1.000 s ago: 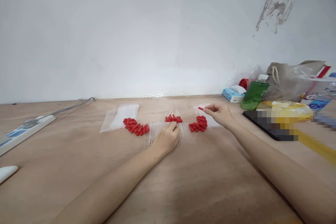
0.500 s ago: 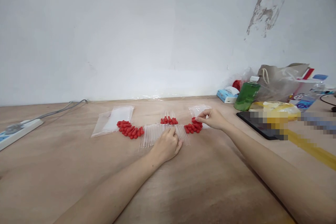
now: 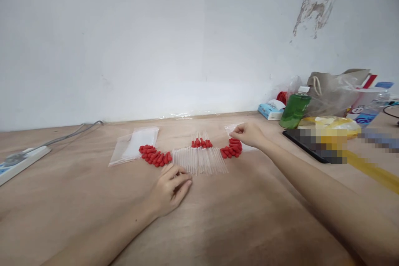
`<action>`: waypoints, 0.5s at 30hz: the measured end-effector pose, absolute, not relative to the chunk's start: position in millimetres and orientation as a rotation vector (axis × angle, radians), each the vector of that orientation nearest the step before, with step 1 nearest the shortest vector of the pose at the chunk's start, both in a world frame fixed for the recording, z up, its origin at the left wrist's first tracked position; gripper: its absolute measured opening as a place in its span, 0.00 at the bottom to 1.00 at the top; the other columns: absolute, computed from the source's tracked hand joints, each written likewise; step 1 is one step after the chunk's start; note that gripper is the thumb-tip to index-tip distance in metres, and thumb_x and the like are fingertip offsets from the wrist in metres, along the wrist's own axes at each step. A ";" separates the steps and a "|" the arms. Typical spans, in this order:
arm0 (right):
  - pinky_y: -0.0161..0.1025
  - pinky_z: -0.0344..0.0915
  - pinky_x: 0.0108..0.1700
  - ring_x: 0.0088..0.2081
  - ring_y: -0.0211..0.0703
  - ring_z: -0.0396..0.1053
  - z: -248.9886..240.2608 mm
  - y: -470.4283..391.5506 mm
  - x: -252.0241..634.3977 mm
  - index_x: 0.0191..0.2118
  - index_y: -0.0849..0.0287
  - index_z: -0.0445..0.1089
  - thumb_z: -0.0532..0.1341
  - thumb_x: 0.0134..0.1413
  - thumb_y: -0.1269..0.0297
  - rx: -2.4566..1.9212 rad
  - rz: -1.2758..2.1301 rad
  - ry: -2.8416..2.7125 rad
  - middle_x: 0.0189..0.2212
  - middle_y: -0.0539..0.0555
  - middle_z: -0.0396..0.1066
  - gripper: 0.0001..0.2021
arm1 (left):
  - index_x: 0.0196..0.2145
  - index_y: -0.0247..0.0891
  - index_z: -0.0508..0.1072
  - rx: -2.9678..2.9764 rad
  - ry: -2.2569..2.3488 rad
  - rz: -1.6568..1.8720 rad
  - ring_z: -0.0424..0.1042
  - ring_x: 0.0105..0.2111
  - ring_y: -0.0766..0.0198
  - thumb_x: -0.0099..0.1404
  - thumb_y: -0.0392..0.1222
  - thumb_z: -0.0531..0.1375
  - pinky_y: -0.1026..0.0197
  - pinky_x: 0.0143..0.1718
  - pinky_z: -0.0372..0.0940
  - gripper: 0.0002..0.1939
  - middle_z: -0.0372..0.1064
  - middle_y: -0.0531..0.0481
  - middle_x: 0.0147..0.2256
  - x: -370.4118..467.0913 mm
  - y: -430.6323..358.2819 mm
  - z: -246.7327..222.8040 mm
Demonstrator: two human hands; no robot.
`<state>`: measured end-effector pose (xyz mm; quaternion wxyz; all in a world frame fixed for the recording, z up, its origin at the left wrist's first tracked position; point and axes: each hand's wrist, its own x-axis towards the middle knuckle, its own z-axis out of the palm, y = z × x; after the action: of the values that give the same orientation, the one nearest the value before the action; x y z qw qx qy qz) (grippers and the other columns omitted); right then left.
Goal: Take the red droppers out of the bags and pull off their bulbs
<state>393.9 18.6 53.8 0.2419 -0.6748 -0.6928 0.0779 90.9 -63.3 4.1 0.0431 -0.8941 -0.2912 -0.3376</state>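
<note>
Clear thin tubes [image 3: 199, 161] lie side by side in a row, pointing away from me. Red rubber dropper bulbs form a left cluster [image 3: 155, 156] and a right cluster [image 3: 231, 149]. Behind the row, several more red bulbs [image 3: 201, 143] sit on clear tubes. My left hand [image 3: 171, 189] rests low at the row's near left end, fingers loosely bent and thumb apart, with nothing visible in it. My right hand [image 3: 247, 135] is pinched just above the right cluster, over a clear plastic bag [image 3: 229, 129]; its fingertips hide whatever is between them.
Clear bags [image 3: 141, 138] lie at left, near a power strip [image 3: 26, 162] with a grey cable. At right stand a tissue pack [image 3: 269, 111], a green bottle [image 3: 294, 108], a drink cup [image 3: 358, 104] and a yellow plastic bag [image 3: 336, 126]. A black tablet [image 3: 304, 143] lies beside my right forearm.
My left hand has moved from over the tubes to the left and nearer me, its fingers loosening. My right hand has lifted slightly away from the right bulb cluster.
</note>
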 end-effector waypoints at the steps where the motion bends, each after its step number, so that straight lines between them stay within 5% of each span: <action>1: 0.33 0.56 0.27 0.28 0.39 0.66 56.8 23.3 383.2 0.25 0.58 0.71 0.57 0.44 0.55 -1.873 0.248 -1.922 0.24 0.51 0.71 0.12 | 0.36 0.38 0.72 -2.749 -0.898 -1.051 0.63 0.31 0.64 0.61 0.37 0.53 0.59 0.34 0.61 0.08 0.65 0.47 0.33 88.3 -62.6 4.1; 11: 0.38 0.62 0.28 0.26 0.43 0.67 66.9 70.4 305.4 0.17 0.61 0.69 0.68 0.24 0.52 -2.070 0.665 -2.154 0.22 0.54 0.71 0.16 | 0.35 0.38 0.72 -2.898 -0.957 -0.955 0.62 0.35 0.63 0.62 0.35 0.52 0.58 0.37 0.59 0.09 0.64 0.46 0.35 90.6 -63.4 7.5; 15: 0.40 0.63 0.26 0.24 0.42 0.66 67.0 75.4 309.7 0.15 0.61 0.68 0.69 0.24 0.55 -2.044 0.739 -2.179 0.19 0.53 0.69 0.14 | 0.34 0.38 0.72 -2.922 -0.959 -0.946 0.62 0.35 0.63 0.62 0.35 0.52 0.58 0.38 0.59 0.09 0.64 0.46 0.35 89.9 -64.1 7.4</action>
<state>309.7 75.4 67.0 0.0320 -0.6638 -0.7077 0.2399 89.9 -64.1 7.4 -0.0379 -0.9075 -0.2978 -0.2937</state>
